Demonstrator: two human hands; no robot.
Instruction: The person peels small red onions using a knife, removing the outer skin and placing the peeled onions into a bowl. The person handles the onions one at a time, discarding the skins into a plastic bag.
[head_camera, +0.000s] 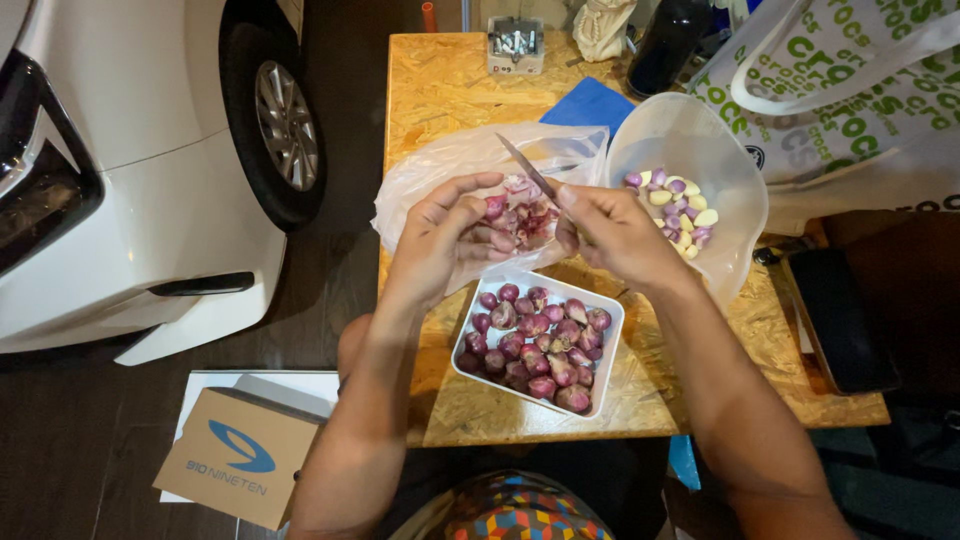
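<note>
Left hand grips a shallot; right hand clasps a knife over the peel bag. A shallot tray sits just below, bowl at right.

Square tray of shallots on table, nearest the person. Plastic bag of peels behind tray. Left hand and right hand above bag, side by side; knife in right hand. Bowl of peeled cloves right of bag. Phone at table's right edge. Cardboard box on floor, left.
</note>
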